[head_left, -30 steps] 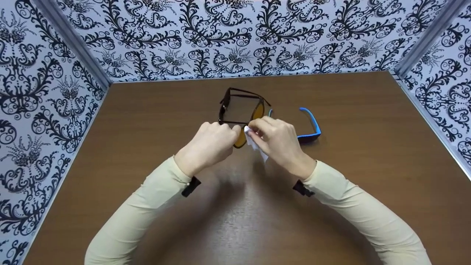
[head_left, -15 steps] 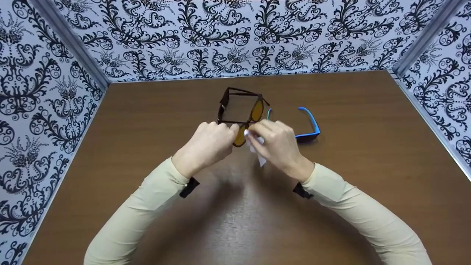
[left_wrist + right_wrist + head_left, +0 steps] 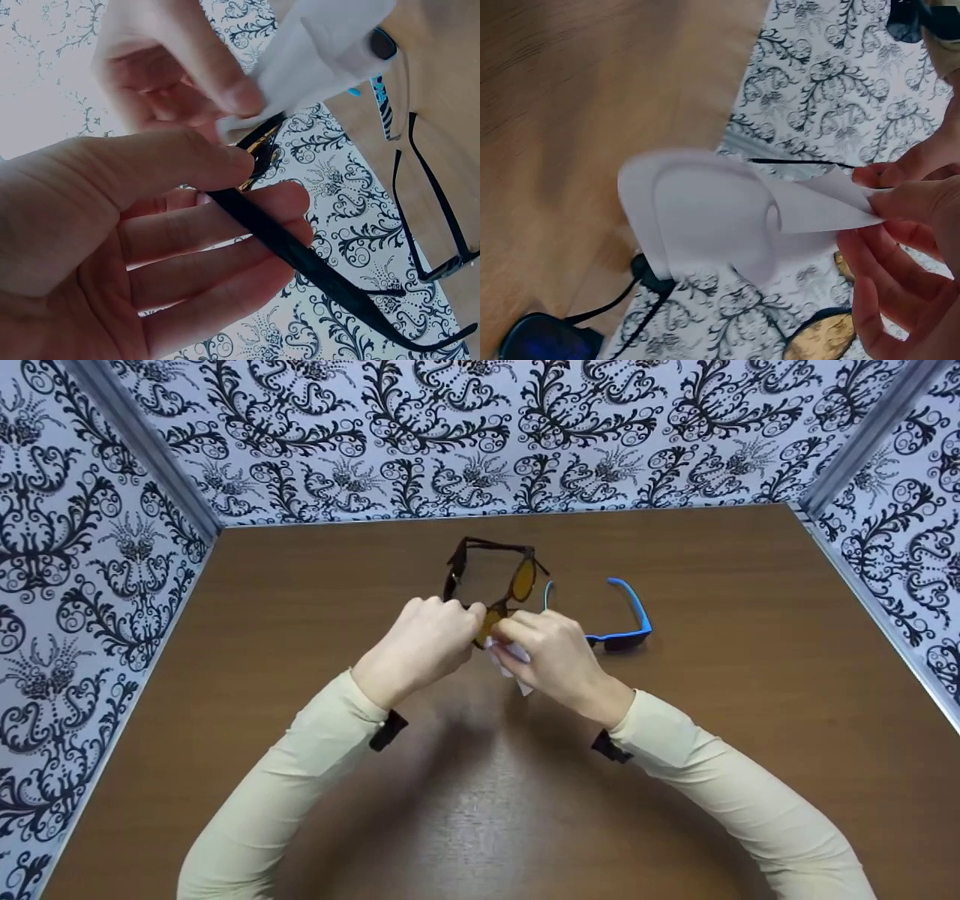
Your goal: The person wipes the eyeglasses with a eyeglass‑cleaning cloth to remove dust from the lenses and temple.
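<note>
Dark-framed glasses with amber lenses (image 3: pixel 523 579) are held up over the table. My left hand (image 3: pixel 424 649) pinches them near the hinge; in the left wrist view the thumb and fingers of the left hand (image 3: pixel 165 217) grip the dark temple (image 3: pixel 300 259). My right hand (image 3: pixel 555 660) pinches a white cloth (image 3: pixel 517 673) beside the lower amber lens. The cloth (image 3: pixel 705 210) hangs folded from the right fingertips in the right wrist view, with an amber lens (image 3: pixel 821 337) below. Whether cloth and lens touch is hidden by the fingers.
Blue-framed glasses (image 3: pixel 637 619) with dark lenses lie on the wooden table (image 3: pixel 750 660), right of my right hand. Another dark pair (image 3: pixel 450 266) shows in the left wrist view. Patterned walls (image 3: pixel 480 442) border the table at back and sides.
My right hand has moved slightly left and down with the cloth, nearer the lower lens. The left hand and the held glasses have shifted slightly up and tilted.
</note>
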The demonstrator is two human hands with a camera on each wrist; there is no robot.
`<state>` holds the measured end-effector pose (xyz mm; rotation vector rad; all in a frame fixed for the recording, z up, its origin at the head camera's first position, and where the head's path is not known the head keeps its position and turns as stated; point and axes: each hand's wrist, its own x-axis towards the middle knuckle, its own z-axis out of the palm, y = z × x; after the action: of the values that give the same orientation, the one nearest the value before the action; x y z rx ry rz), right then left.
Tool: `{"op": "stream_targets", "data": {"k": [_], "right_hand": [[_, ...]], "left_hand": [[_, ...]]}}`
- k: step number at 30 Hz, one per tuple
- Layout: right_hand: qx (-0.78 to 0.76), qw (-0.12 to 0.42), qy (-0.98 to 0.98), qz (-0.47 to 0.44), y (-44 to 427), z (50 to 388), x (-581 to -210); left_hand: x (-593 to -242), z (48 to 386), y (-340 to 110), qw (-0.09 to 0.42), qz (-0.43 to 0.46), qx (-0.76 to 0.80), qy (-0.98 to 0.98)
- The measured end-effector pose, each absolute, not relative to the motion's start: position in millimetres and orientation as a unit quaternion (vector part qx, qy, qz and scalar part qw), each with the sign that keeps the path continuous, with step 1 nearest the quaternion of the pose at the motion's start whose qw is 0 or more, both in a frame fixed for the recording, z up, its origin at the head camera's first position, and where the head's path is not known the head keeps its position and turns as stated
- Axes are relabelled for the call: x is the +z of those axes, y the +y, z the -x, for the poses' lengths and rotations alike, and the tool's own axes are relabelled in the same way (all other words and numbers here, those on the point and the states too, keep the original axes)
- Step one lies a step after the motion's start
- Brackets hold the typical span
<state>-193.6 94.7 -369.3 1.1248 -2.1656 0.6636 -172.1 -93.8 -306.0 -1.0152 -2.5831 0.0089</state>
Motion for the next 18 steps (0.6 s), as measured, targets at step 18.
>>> {"op": "stream_targets", "data": {"k": [18], "right_hand": [[0.244,0.295,-0.801,-0.46,100,195,-367]], "left_hand": [[-304,176,-83,0.166,0.353,0.018,-0.921]]}}
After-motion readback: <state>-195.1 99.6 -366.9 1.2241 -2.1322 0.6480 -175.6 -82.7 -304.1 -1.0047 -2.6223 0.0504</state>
